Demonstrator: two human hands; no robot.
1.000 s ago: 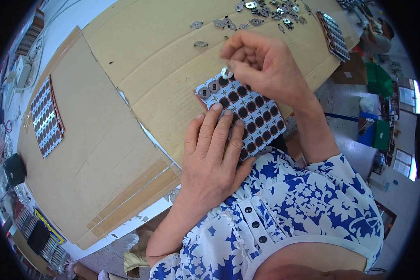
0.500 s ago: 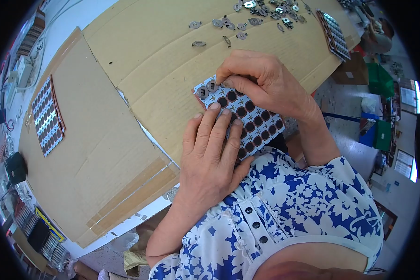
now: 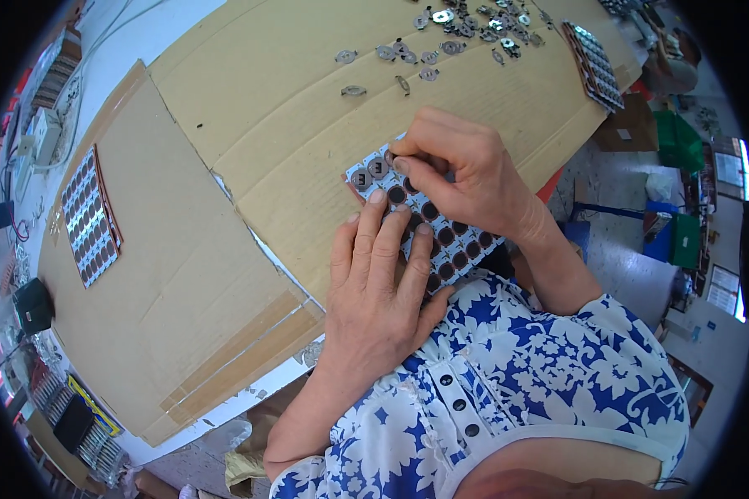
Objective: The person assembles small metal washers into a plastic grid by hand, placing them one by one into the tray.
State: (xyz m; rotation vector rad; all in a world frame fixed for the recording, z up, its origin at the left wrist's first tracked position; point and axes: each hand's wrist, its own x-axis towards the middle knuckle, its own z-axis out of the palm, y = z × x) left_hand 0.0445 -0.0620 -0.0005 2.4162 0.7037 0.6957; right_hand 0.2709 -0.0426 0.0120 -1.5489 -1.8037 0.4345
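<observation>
A white circuit board panel (image 3: 472, 249) with rows of round black spots lies at the table's near edge. My left hand (image 3: 377, 279) rests on it, palm down and fingers stretched out, holding the panel down. Two round grey metal battery clips (image 3: 378, 167) sit side by side at its far left corner. Just right of them, my right hand (image 3: 466, 170) pinches another clip between thumb and forefinger, against the panel's far row. The fingertips hide most of that clip.
Loose metal clips (image 3: 452, 47) are scattered at the far side of the cardboard-covered table (image 3: 225, 274). Another panel (image 3: 90, 218) lies at the left, and a stack of panels (image 3: 592, 66) at the far right. A dark green box (image 3: 33, 304) stands by the left edge.
My right hand has turned slightly and its pinch has come down onto the panel, beside the two seated clips. My left hand has barely moved. The view has shifted a little.
</observation>
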